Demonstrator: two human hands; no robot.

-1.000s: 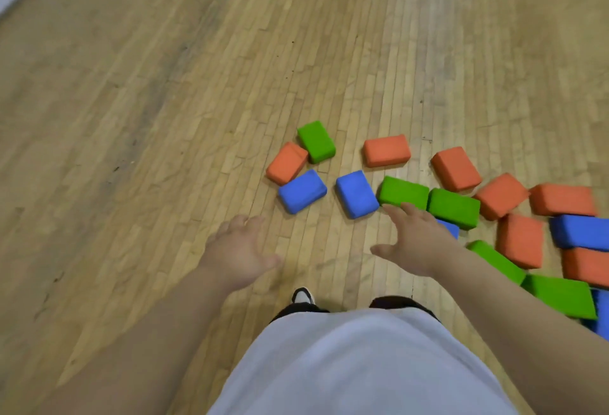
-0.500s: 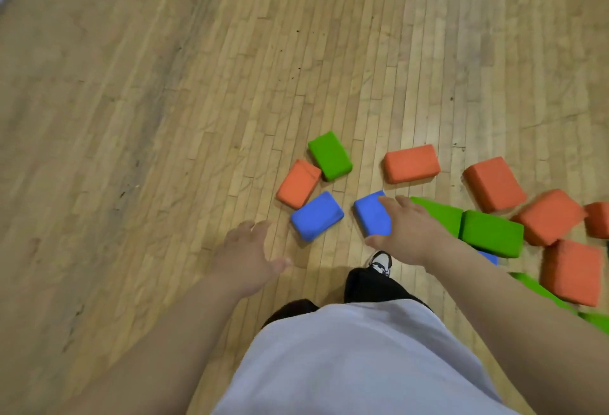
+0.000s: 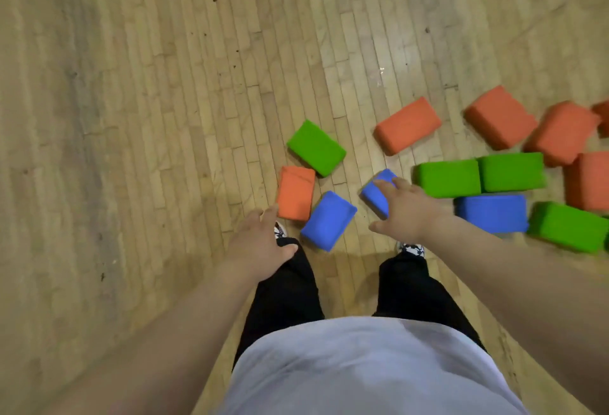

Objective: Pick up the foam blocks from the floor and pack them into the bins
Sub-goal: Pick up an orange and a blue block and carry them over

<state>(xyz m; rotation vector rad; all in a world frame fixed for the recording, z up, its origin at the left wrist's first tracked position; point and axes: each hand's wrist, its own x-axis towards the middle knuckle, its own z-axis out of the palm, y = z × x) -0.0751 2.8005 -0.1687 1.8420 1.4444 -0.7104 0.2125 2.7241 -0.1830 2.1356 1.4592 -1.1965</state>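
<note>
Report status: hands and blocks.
Left grip open, empty. Right grip open over blue block, not yet closed on it. Nothing in the way.

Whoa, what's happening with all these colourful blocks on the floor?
A person is bending over foam blocks scattered on the wooden floor. Their right hand reaches onto a blue block, not gripping it yet. The left hand hovers open near an orange block. No bin shows here.
</note>
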